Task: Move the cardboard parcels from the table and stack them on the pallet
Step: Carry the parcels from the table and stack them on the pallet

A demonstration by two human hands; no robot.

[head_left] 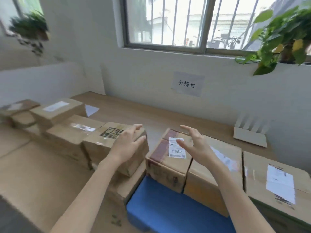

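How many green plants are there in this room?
2: a blurred plant at the upper left, and a leafy plant on the window sill at the upper right. Others may be outside the view.

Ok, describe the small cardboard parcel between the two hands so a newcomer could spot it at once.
Below the barred window and the paper wall sign, a row of parcels lines the far edge of the blue platform. The small brown cardboard parcel is its leftmost; only it carries dark red tape and a white label handwritten 5082.
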